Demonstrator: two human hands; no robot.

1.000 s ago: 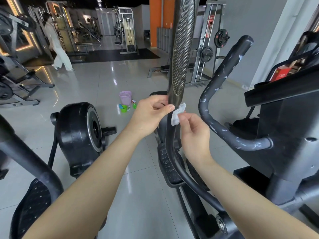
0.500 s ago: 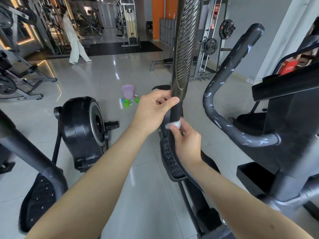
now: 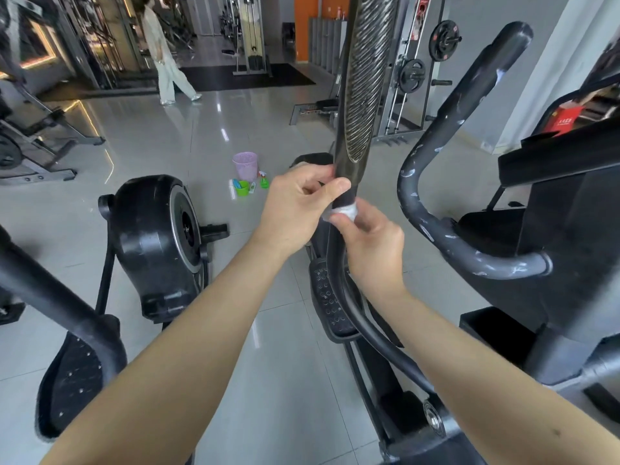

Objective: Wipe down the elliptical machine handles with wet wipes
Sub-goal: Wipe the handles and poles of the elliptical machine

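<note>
Nearest the camera, both forearms reach forward over the studded pedal [image 3: 330,297] of the elliptical. The right grip [image 3: 372,243], a bare hand, is clamped on a bunched white wet wipe [image 3: 345,211], pinching it round the upright handle [image 3: 360,78] on the smooth dark stretch just below its ribbed sleeve. Directly above and touching the same bar, the left grip [image 3: 295,203] is closed on the handle, thumb across the front, apparently steadying it.

Judging by where the wipe sits, the work looks to be part-way through this one handle. Whether the long ribbed stretch above has been wiped cannot be told. To the right, the curved handle [image 3: 436,209] is flecked with white marks. Whether they are dirt or worn coating is unclear, and it probably remains to be done.

Farther off on the tiled floor stand a lilac basket [image 3: 245,166] and green cleaning bottles [image 3: 242,188]. A red box [image 3: 563,120] on the console carries pale writing too small to read. A poster by the weight plates [image 3: 443,40] is likewise illegible. No brand shows on the machine.
</note>
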